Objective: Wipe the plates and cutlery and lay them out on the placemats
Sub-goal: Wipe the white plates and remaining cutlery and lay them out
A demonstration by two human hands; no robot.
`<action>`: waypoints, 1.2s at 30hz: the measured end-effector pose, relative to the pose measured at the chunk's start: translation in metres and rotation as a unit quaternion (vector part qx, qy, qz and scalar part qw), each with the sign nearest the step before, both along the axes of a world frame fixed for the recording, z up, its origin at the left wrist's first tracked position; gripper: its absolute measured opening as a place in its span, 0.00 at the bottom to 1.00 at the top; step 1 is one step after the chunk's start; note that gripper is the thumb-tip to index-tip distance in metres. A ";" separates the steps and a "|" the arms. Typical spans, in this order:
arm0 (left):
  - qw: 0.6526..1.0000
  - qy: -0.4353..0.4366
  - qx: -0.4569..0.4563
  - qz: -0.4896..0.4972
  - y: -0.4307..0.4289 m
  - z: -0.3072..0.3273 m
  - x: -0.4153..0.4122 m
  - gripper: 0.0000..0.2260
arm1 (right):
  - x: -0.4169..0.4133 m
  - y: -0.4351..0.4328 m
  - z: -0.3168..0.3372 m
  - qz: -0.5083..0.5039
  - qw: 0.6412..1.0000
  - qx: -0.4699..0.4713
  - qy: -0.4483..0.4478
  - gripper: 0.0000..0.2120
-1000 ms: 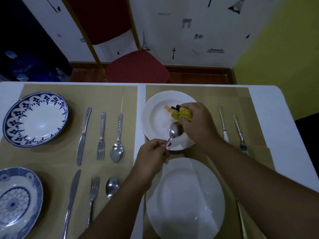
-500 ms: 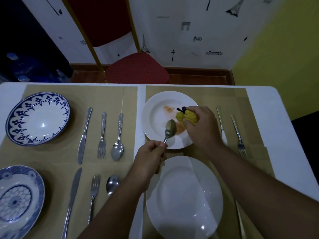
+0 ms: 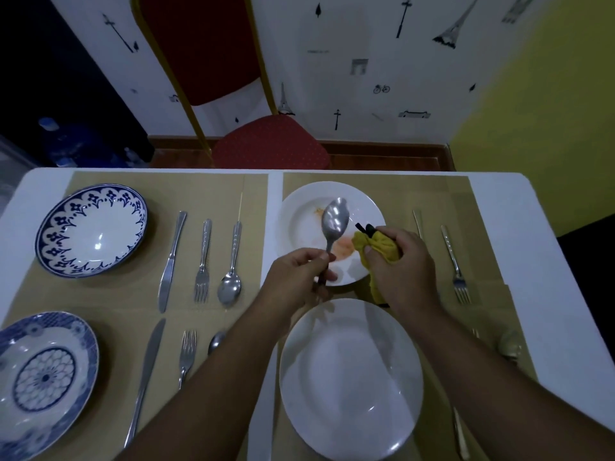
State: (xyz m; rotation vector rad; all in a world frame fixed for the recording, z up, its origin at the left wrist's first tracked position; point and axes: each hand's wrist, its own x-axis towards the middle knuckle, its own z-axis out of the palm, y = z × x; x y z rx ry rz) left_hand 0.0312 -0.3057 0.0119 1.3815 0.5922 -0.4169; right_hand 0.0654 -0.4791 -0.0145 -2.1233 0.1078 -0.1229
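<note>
Head view, left grip: we saw the left grip (image 3: 296, 277) grasping the handle of the raised spoon (image 3: 335, 221). Its bowl pointed away from us, over the far white plate (image 3: 299, 227).
Right grip: the right grip (image 3: 402, 261) was clenched round a bunched yellow cloth (image 3: 379, 246), just beside the spoon's neck. We could not tell whether cloth and spoon touched.
Far white plate: it sat on the right placemat (image 3: 432, 194) with orange smears inside, and both grips covered its near edge.
Near white plate: the near white plate (image 3: 349, 377) lay between the forearms and looked unmarked.
Hidden on the right: the right grip partly covered a knife (image 3: 417, 222), and a fork (image 3: 454, 261) lay beside it in full view. A pale rounded thing (image 3: 511, 344) near the right arm was too dim to name.
Left placemat: the left placemat (image 3: 253, 201) carried a blue-rimmed bowl (image 3: 91, 229) with a knife, fork and spoon alongside.
Near left: the frame edge cut off a blue patterned plate (image 3: 43, 377), and the left forearm half hid the near spoon (image 3: 216, 341).
Bench: the white bench (image 3: 549, 294) showed round the mats.
</note>
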 end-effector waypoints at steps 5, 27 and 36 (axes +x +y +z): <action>0.999 0.002 -0.041 -0.004 -0.009 0.004 0.005 0.08 | -0.007 -0.004 0.009 0.025 0.999 -0.001 -0.020 0.14; 0.995 -0.010 0.004 -0.102 -0.169 -0.023 0.032 0.04 | -0.023 -0.159 0.008 0.023 0.997 -0.049 -0.045 0.19; 0.981 -0.043 0.129 -0.142 -0.271 -0.053 0.073 0.05 | 0.004 -0.259 -0.025 -0.042 0.995 -0.086 -0.016 0.19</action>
